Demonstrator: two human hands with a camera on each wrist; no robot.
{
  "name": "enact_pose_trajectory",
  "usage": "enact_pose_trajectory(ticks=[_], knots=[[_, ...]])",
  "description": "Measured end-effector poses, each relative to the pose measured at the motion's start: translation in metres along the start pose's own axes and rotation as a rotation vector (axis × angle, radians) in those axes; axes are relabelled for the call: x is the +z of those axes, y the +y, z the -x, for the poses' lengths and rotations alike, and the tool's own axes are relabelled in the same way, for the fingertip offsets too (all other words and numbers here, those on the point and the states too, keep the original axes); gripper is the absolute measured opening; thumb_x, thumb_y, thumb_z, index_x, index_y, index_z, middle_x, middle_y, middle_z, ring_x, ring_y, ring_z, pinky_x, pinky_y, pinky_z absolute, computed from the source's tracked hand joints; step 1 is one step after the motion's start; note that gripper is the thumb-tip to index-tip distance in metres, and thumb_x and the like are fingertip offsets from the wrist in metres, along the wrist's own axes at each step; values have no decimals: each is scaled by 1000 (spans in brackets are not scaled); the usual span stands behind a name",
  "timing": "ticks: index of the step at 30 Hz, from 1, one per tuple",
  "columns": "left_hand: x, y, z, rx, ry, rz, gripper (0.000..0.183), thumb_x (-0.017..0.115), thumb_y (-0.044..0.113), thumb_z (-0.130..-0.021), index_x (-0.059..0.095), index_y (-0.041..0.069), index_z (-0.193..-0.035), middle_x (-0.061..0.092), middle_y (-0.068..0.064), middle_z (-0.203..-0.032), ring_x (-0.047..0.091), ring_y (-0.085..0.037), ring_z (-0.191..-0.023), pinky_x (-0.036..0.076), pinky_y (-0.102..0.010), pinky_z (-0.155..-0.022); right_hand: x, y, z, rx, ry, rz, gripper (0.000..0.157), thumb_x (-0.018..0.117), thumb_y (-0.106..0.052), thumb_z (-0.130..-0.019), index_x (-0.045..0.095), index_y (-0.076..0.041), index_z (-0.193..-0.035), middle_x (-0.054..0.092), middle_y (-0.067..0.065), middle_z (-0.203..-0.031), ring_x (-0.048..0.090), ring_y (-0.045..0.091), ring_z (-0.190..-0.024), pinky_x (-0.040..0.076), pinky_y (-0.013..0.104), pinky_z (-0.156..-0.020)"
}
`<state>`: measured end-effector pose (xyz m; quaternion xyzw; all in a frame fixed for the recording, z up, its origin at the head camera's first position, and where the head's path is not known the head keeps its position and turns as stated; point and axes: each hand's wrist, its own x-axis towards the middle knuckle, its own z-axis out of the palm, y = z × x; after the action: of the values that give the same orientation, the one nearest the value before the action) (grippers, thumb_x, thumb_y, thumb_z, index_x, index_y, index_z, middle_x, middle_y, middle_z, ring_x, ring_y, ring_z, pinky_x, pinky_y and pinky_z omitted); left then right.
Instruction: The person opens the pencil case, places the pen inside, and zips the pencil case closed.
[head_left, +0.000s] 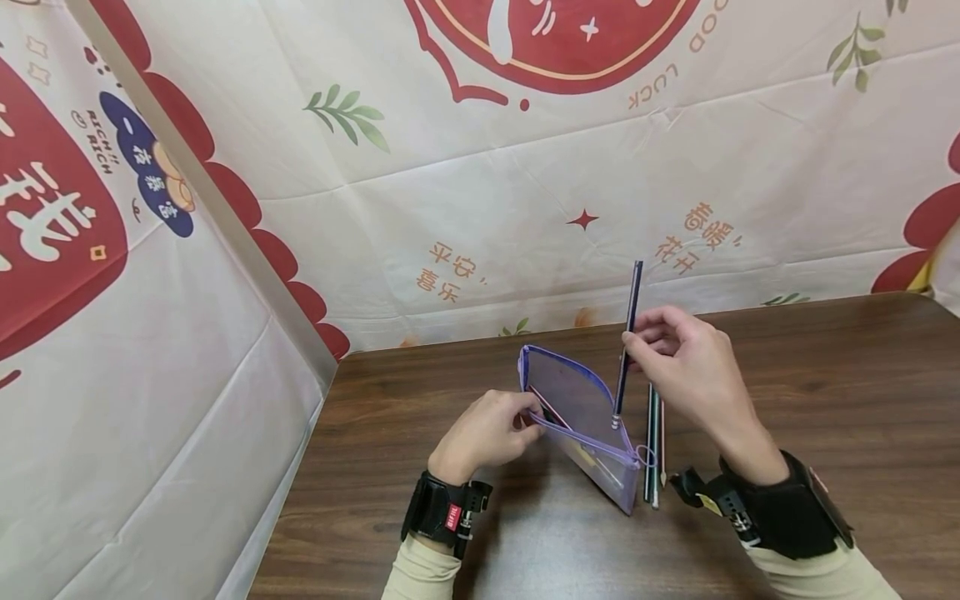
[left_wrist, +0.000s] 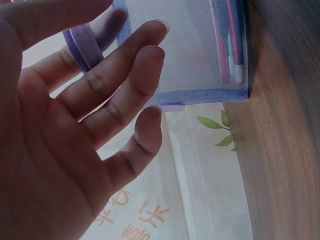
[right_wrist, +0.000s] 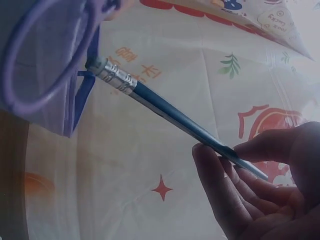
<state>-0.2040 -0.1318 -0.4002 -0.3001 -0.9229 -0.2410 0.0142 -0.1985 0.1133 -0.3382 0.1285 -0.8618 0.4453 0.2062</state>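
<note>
A purple mesh pencil case (head_left: 600, 479) stands with its zipped top spread apart, several pencils (left_wrist: 231, 45) showing inside it. My left hand (head_left: 491, 429) pinches the case's near rim between thumb and fingers, the other fingers loosely bent in the left wrist view. Above the right end of the mouth, my right hand (head_left: 693, 367) pinches a dark blue pencil (head_left: 632, 300) between thumb and fingers. The pencil stands nearly upright, its eraser end (right_wrist: 112, 74) down at the opening. Whether the eraser touches the case, I cannot tell.
More pencils (head_left: 652, 454) lie on the brown wooden table (head_left: 360, 500), just right of the case. A purple ring pull (right_wrist: 10, 75) hangs from the case's right end. Printed white cloth (head_left: 480, 183) covers the wall behind and the left side.
</note>
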Motion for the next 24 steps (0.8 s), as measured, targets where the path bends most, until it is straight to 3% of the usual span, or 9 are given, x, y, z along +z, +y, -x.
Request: enact_pose_trajectory(ticks=[8, 24], knots=[[0, 0, -1, -3, -7, -15, 4, 65, 18, -84, 67, 16, -86, 62, 9, -74, 53, 0, -67, 45, -17, -60, 11, -1, 2, -50, -54, -8, 15, 64, -11, -87, 62, 0, -97, 68, 12, -82, 64, 18, -68, 51, 18, -55], [-1, 0, -1, 0, -3, -17, 4, 65, 20, -85, 67, 16, -86, 62, 10, -74, 54, 0, -67, 46, -18, -60, 28, 3, 3, -54, -246, 63, 12, 62, -9, -85, 63, -2, -94, 67, 9, -76, 59, 16, -67, 52, 35, -58]])
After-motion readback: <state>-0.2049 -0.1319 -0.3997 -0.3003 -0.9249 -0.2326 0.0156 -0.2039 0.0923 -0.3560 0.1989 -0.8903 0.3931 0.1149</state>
